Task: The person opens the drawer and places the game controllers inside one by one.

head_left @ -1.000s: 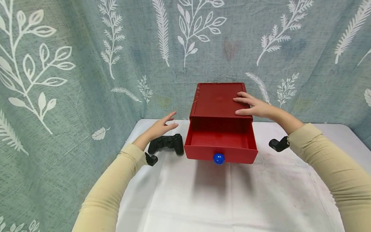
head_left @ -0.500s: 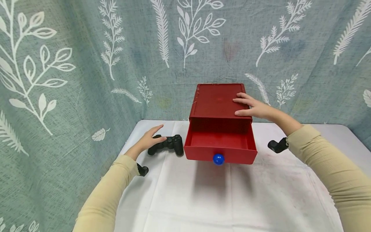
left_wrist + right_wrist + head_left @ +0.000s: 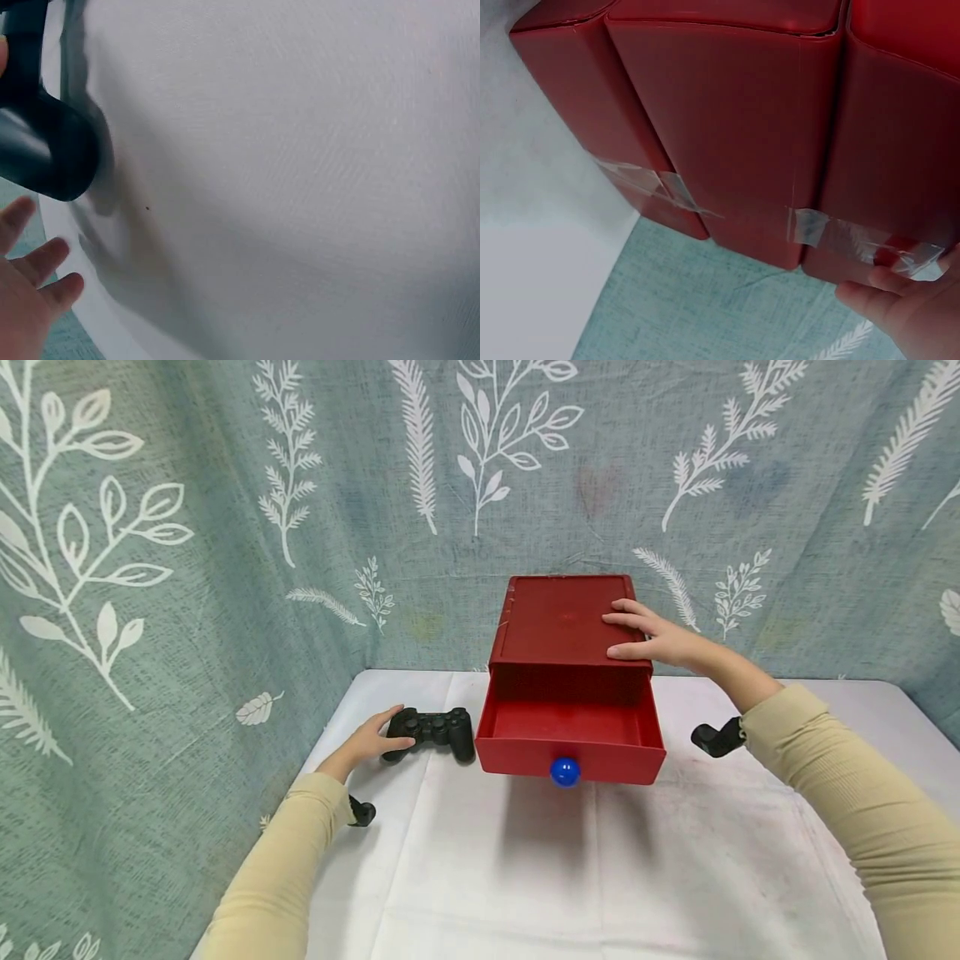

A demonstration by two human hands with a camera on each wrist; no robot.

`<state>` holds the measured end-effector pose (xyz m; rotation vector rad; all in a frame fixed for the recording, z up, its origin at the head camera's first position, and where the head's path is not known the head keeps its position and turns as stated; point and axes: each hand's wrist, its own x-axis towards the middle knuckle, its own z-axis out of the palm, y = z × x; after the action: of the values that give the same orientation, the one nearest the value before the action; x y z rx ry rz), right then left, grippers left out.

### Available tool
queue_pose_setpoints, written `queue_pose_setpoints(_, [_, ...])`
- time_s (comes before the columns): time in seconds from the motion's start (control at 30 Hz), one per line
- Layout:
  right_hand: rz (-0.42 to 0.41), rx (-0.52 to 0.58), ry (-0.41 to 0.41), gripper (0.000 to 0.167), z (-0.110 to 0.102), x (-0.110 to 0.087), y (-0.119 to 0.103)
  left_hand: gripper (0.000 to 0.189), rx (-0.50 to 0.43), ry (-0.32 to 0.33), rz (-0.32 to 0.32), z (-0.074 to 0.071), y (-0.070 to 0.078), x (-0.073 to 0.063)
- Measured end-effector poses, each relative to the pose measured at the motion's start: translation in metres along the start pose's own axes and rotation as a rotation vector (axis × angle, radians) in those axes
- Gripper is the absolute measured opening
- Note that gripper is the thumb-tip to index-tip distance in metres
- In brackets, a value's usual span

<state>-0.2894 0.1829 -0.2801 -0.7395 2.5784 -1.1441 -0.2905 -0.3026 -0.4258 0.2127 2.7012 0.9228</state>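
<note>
A black game controller (image 3: 438,729) lies on the table left of the red drawer unit. My left hand (image 3: 367,739) is at its left grip, thumb in front and fingers toward the back. In the left wrist view the fingers (image 3: 46,262) are spread, with a gap between them and the controller (image 3: 45,150). My right hand (image 3: 660,637) rests on the right side of the red drawer unit (image 3: 562,618), fingers extended over its top. The top drawer (image 3: 525,756) is pulled out, its inside bare, with a round blue knob (image 3: 565,772) on its front.
The white-covered table (image 3: 480,877) reaches back to a green leaf-patterned curtain (image 3: 420,568), which also hangs along the left side. In the right wrist view, clear tape (image 3: 810,225) runs across the stacked red drawer sections.
My left hand has moved left and down, from above and beside the controller to its left grip. The right hand stays on the drawer unit.
</note>
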Motion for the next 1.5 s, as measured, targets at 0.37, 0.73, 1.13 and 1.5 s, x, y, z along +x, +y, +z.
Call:
queue_pose_setpoints(0.37, [0.019,0.035,0.008,0.068,0.0,0.0,0.002,0.083,0.083,0.063,-0.044,0.01,-0.008,0.009])
queue_pose_setpoints(0.73, [0.011,0.022,0.014,0.068,0.0,0.003,0.005,0.095,-0.039,-0.04,-0.077,0.011,-0.003,0.009])
queue_pose_setpoints(1.13, [0.011,0.03,0.014,0.068,0.001,0.002,0.003,0.088,-0.195,-0.038,-0.028,0.008,0.005,-0.001])
queue_pose_setpoints(1.5, [-0.002,0.012,0.026,0.068,0.002,0.002,0.005,0.09,-0.34,0.066,-0.064,0.006,0.016,-0.011])
